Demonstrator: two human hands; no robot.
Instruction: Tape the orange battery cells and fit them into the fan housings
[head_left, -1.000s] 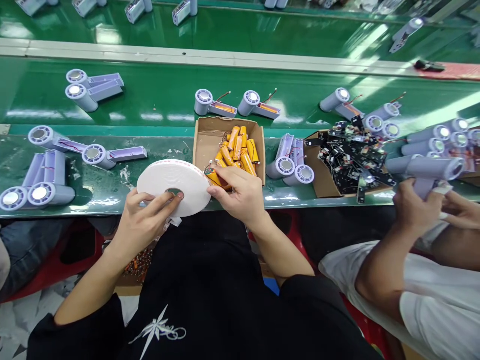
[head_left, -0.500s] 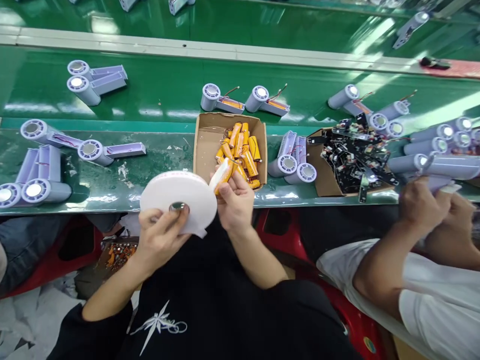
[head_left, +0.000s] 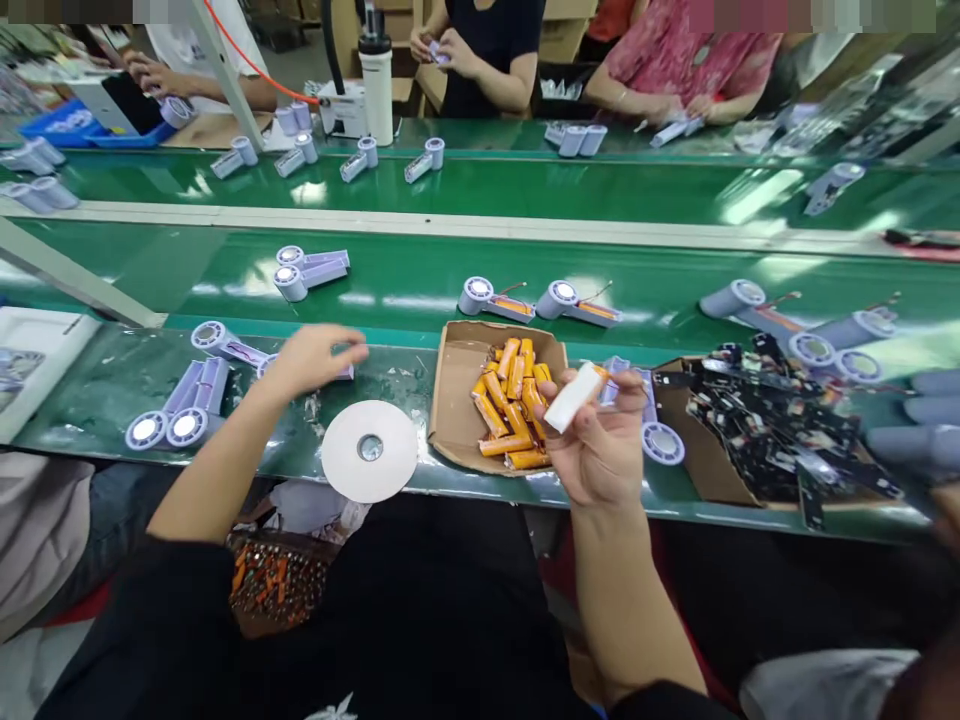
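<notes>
My right hand [head_left: 600, 445] is raised over the bench edge, pinched on a yellow battery cell [head_left: 574, 396] whose side is covered with white foam tape. My left hand [head_left: 311, 358] reaches forward over the green bench, fingers curled over a lilac fan housing [head_left: 341, 372] that it mostly hides. The white roll of foam tape [head_left: 370, 450] lies flat on the bench edge between my arms. A cardboard box [head_left: 459, 395] of several yellow battery cells [head_left: 514, 415] sits just left of my right hand.
More lilac fan housings [head_left: 180, 405] lie at the left and on the green conveyor [head_left: 405, 285] behind. A box of black circuit boards [head_left: 765, 425] is at the right. Other people work across the far belt; a co-worker's blurred hand [head_left: 919, 420] is at the right edge.
The tape roll has left my left hand and now lies on the bench. My left hand reached out to a fan housing. My right hand lifted the taped battery; the view tilted up.
</notes>
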